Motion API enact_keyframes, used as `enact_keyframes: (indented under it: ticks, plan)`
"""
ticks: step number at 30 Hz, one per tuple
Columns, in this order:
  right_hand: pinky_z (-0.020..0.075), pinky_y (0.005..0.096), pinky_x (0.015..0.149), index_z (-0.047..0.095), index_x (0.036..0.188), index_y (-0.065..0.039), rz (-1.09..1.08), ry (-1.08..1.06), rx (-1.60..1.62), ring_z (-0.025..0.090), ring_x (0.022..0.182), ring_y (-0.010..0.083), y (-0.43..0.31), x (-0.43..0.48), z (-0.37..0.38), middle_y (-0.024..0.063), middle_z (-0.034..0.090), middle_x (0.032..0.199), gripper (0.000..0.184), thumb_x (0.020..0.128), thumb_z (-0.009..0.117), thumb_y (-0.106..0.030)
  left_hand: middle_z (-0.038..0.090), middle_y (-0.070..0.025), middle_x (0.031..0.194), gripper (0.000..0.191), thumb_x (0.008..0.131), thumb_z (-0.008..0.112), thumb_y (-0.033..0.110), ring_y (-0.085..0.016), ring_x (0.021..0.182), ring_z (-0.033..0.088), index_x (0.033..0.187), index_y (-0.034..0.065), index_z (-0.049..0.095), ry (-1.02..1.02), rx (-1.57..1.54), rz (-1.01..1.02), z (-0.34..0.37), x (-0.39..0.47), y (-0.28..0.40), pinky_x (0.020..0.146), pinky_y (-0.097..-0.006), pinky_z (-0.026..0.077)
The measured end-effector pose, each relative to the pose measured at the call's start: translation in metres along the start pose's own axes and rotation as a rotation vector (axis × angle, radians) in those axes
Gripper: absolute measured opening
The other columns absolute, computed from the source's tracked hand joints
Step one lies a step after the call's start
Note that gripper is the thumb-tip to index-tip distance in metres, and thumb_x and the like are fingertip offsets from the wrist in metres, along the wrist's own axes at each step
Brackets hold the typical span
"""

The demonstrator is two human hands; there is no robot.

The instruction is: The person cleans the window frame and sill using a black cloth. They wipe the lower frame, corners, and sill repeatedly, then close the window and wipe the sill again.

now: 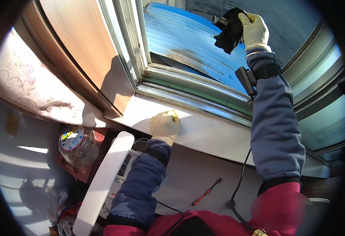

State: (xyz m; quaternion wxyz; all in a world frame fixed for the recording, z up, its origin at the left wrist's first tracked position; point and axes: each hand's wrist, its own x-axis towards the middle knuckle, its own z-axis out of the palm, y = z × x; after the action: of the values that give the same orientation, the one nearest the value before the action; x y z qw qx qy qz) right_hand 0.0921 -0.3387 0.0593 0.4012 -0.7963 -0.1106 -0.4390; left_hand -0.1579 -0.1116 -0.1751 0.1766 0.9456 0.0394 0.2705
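Observation:
My right hand (255,31), in a pale rubber glove, grips a crumpled black cloth (231,31) between thumb and fingers. It is stretched out through the open window, above a blue corrugated sheet (187,38). On the white windowsill (209,126) rests my left hand (165,125), gloved alike and curled with its knuckles up. A bright yellow patch shows by its fingers; whether that is a held thing or sunlit glove is unclear. The metal window track (190,98) runs along the sill between both hands.
A wood panel (83,38) and a patterned curtain (39,85) stand left. Below them are a clear plastic jar (79,147) and a white bar-shaped object (104,183). A red-and-black toothbrush (207,191) lies below the sill. A black cable (239,188) hangs by my right arm.

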Motion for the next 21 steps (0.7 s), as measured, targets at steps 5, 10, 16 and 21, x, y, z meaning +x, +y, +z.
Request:
enact_keyframes:
  ticks: [5,10,16,21]
  plan:
    - [0.0509,0.0228,0.077,0.072,0.104,-0.001,0.000,0.023,0.166,0.062,0.081,0.0071,0.003,-0.017,-0.072,0.0010,0.073,0.093,0.030,0.090,0.078,-0.026,0.067,-0.0125,0.070,0.018,0.077,0.064,0.021,-0.034,0.067,0.065,0.068,0.0066,0.068,0.071,0.019,0.014,0.006,-0.001,-0.002,0.065,-0.0445,0.052]
    - [0.0519,0.0200,0.077,0.070,0.106,0.001,0.076,0.038,0.258,0.062,0.083,0.0070,-0.030,-0.083,-0.169,0.0008,0.071,0.093,0.026,0.093,0.076,-0.020,0.068,-0.0124,0.073,0.022,0.078,0.063,0.022,-0.033,0.072,0.066,0.065,0.0048,0.068,0.046,0.097,-0.017,0.010,-0.003,-0.002,0.070,-0.0430,0.052]
    - [0.0573,0.0243,0.083,0.063,0.107,0.003,0.317,-0.020,0.554,0.067,0.090,0.0117,-0.063,-0.159,-0.244,0.0092,0.072,0.103,0.018,0.096,0.068,-0.011,0.070,-0.0127,0.079,0.024,0.081,0.064,0.024,-0.033,0.076,0.067,0.070,0.0040,0.070,0.019,0.134,-0.044,0.007,-0.003,-0.003,0.074,-0.0424,0.052]
    - [0.0579,0.0226,0.079,0.063,0.107,0.005,0.466,-0.032,0.586,0.067,0.087,0.0100,-0.065,-0.190,-0.260,0.0094,0.072,0.099,0.016,0.096,0.068,-0.006,0.071,-0.0141,0.082,0.022,0.090,0.066,0.023,-0.034,0.077,0.067,0.083,0.0036,0.073,-0.004,-0.279,-0.127,-0.006,-0.002,0.020,0.072,-0.0416,0.053]
